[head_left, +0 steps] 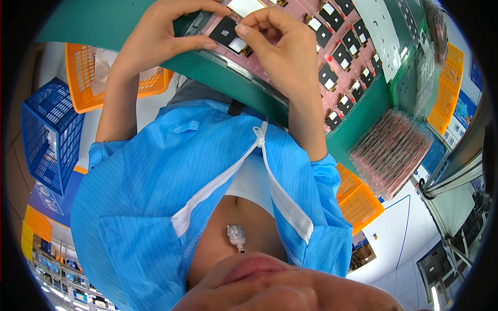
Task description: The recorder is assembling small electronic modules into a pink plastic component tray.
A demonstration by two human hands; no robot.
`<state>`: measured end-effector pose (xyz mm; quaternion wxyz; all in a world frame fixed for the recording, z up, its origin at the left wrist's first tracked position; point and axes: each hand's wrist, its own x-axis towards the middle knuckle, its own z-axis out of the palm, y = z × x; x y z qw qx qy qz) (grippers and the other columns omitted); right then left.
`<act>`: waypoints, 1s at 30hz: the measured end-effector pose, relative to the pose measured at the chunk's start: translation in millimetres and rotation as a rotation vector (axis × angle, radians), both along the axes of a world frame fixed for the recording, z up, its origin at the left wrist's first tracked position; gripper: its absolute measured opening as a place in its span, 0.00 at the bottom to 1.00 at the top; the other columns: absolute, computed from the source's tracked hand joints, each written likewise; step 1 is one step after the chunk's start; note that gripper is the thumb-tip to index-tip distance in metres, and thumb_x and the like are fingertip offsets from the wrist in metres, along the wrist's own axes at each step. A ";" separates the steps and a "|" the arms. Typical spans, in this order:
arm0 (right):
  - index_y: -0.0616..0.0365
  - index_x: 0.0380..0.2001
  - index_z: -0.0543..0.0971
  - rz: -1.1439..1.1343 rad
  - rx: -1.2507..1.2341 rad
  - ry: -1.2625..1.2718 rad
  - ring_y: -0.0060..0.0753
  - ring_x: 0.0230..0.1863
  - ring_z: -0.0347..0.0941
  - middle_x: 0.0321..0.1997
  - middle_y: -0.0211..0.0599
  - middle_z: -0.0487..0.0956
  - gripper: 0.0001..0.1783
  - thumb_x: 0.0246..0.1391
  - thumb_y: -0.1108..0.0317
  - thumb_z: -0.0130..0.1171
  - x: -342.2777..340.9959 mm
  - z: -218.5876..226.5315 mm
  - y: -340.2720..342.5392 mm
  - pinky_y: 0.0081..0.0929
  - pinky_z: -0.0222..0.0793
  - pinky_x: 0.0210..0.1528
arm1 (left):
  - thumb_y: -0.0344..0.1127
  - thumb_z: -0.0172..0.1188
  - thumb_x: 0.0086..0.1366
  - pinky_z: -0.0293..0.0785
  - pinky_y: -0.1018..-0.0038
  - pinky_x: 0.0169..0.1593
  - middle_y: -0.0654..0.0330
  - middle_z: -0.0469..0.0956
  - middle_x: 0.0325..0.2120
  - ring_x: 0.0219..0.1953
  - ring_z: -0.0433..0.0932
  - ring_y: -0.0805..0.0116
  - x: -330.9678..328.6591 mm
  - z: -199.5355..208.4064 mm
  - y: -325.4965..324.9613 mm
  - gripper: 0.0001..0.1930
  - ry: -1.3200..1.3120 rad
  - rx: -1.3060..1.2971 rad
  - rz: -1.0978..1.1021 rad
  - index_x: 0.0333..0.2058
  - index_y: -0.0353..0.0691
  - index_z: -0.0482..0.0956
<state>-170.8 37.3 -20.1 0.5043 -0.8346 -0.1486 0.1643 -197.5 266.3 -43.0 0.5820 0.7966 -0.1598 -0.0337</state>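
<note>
Here, left hand [161, 36] steadies the tray [337, 57]; right hand [275, 39] pinches a module [231, 33] (best gripped by edges only).

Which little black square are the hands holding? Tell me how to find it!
Look at the green table, then the pink tray on it, filled with rows of small black squares with white patches. At the tray's left end, one black square is pinched between the left hand and right hand; the others lie untouched in their rows.
</note>
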 end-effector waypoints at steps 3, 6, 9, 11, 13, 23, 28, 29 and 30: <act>0.64 0.30 0.82 -0.060 -0.155 0.124 0.25 0.25 0.75 0.24 0.36 0.79 0.04 0.55 0.75 0.67 -2.0 26.9 12.3 0.26 0.70 0.29 | 0.38 0.81 0.49 0.68 0.65 0.59 0.57 0.74 0.48 0.53 0.73 0.60 0.1 -0.3 0.4 0.24 0.016 -0.007 -0.004 0.46 0.40 0.86; 0.65 0.32 0.82 -0.068 -0.083 0.048 0.17 0.21 0.69 0.20 0.32 0.78 0.05 0.57 0.74 0.68 -4.2 22.6 11.2 0.20 0.65 0.25 | 0.38 0.81 0.49 0.68 0.65 0.59 0.57 0.74 0.48 0.53 0.73 0.60 0.6 0.3 0.0 0.24 0.019 -0.003 -0.008 0.46 0.40 0.86; 0.65 0.31 0.82 -0.071 -0.082 0.073 0.19 0.22 0.70 0.21 0.33 0.78 0.05 0.57 0.75 0.68 -4.4 22.3 11.5 0.21 0.66 0.25 | 0.38 0.81 0.49 0.68 0.66 0.59 0.57 0.74 0.48 0.53 0.73 0.60 0.1 0.5 -0.1 0.24 0.023 -0.012 0.000 0.46 0.40 0.86; 0.65 0.31 0.82 -0.064 -0.080 0.070 0.19 0.22 0.70 0.21 0.33 0.78 0.05 0.57 0.75 0.67 -4.0 22.6 11.3 0.21 0.66 0.25 | 0.38 0.81 0.49 0.68 0.66 0.59 0.57 0.74 0.48 0.53 0.73 0.60 -0.1 1.4 -0.3 0.24 0.021 -0.012 0.003 0.46 0.40 0.86; 0.65 0.31 0.82 -0.057 -0.077 0.067 0.19 0.22 0.70 0.21 0.33 0.78 0.05 0.56 0.75 0.67 -3.2 22.8 11.2 0.22 0.66 0.25 | 0.37 0.81 0.49 0.68 0.66 0.59 0.57 0.74 0.49 0.53 0.73 0.60 0.5 0.4 0.5 0.24 0.017 -0.018 -0.004 0.46 0.40 0.86; 0.66 0.31 0.81 -0.032 -0.103 -0.002 0.25 0.22 0.71 0.21 0.38 0.78 0.05 0.55 0.76 0.67 -2.2 24.9 11.3 0.25 0.67 0.27 | 0.37 0.81 0.49 0.68 0.66 0.59 0.57 0.74 0.49 0.54 0.73 0.60 1.4 -1.7 1.4 0.24 0.017 -0.027 -0.012 0.46 0.41 0.86; 0.66 0.30 0.82 -0.024 -0.111 -0.035 0.27 0.21 0.72 0.21 0.39 0.78 0.05 0.54 0.75 0.68 -3.3 24.5 12.1 0.26 0.68 0.27 | 0.37 0.81 0.49 0.68 0.66 0.59 0.57 0.74 0.49 0.54 0.72 0.60 0.7 -1.7 1.5 0.24 0.013 -0.015 -0.013 0.46 0.41 0.86; 0.66 0.29 0.81 -0.022 -0.121 -0.055 0.29 0.22 0.73 0.22 0.40 0.78 0.05 0.53 0.75 0.69 -3.5 25.0 12.5 0.27 0.68 0.27 | 0.37 0.81 0.49 0.68 0.66 0.59 0.57 0.74 0.49 0.54 0.72 0.60 1.0 -1.8 1.9 0.24 0.010 -0.014 -0.015 0.46 0.41 0.86; 0.65 0.29 0.81 -0.019 -0.130 -0.074 0.31 0.22 0.74 0.22 0.41 0.79 0.06 0.52 0.75 0.69 -3.5 25.0 12.8 0.28 0.68 0.28 | 0.37 0.81 0.49 0.68 0.66 0.59 0.57 0.74 0.49 0.54 0.72 0.60 1.1 -1.8 1.9 0.24 0.009 -0.014 -0.015 0.46 0.41 0.86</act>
